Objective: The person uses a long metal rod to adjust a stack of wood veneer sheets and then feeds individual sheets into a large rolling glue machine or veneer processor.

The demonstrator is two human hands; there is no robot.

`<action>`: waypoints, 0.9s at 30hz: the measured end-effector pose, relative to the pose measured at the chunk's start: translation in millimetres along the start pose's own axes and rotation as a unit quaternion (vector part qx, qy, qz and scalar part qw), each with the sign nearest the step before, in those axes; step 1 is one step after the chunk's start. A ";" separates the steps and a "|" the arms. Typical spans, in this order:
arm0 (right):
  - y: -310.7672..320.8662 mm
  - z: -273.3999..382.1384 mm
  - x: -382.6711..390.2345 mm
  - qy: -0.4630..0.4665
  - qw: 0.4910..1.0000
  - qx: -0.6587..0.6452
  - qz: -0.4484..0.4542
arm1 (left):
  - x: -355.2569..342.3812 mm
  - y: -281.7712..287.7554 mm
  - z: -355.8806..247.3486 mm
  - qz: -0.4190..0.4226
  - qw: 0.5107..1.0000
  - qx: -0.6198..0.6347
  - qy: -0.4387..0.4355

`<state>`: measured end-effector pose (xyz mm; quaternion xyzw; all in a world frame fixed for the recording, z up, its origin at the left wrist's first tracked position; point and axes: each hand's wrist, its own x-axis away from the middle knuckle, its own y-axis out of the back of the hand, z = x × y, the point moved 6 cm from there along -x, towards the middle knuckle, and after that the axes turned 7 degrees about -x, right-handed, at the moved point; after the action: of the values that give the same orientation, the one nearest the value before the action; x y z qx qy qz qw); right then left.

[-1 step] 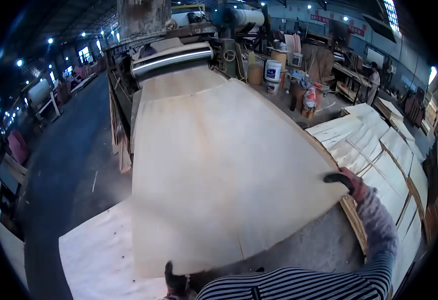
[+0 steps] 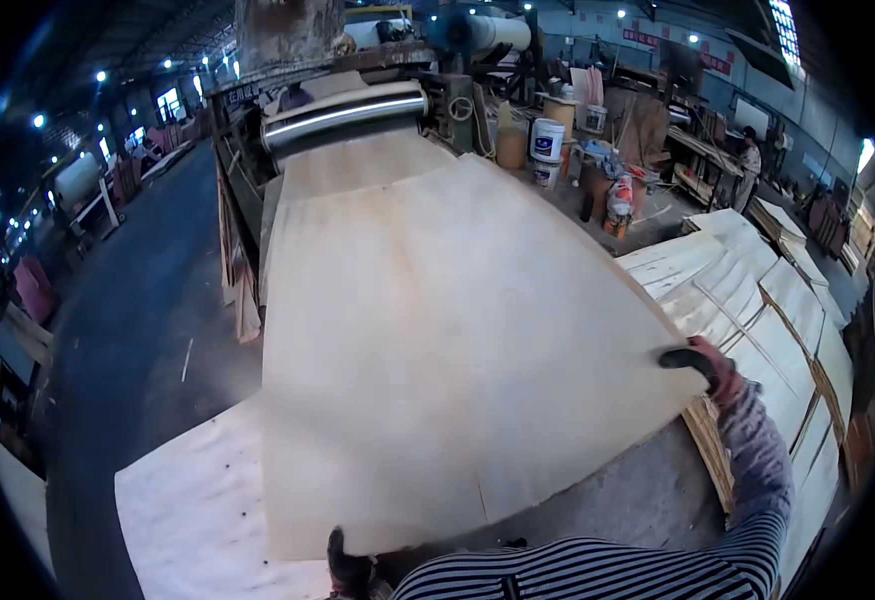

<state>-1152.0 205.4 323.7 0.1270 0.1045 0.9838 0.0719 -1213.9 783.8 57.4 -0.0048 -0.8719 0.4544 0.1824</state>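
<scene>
1. Wood sheet: centre, spanning 12 to 6 o'clock.
2. Right hand, 4 o'clock, pinching its corner; both just shifted slightly outward, probably tautening it.
3. Left hand, 6–7 o'clock, near edge; can't tell grip.

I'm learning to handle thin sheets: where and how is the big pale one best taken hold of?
Probably near both ends of its near edge, from the near side, thumbs above and fingers beneath. The big pale sheet is broad and thin, with the roller beyond its far end. The right grip has its thumb on top by the right corner.
</scene>
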 end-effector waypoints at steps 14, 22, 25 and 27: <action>61.1 104.6 -217.2 0.376 0.902 0.205 0.053 | -132.6 -98.9 6.9 -0.080 0.994 -0.050 0.049; 90.1 129.0 -480.3 0.335 0.931 -0.058 0.130 | -359.8 -177.3 -158.5 -0.004 0.928 -0.274 -0.253; 81.0 157.8 -580.4 0.379 0.911 0.014 0.164 | -434.3 -223.8 -222.5 0.052 0.847 -0.430 -0.309; 65.2 183.2 -620.9 0.555 0.812 0.126 0.127 | -501.9 -224.8 -253.7 -0.007 0.978 -0.102 -0.180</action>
<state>-516.5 72.3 365.7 -0.4205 0.2325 0.8657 -0.1406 -628.3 765.0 210.4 0.0641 -0.9321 0.3557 0.0243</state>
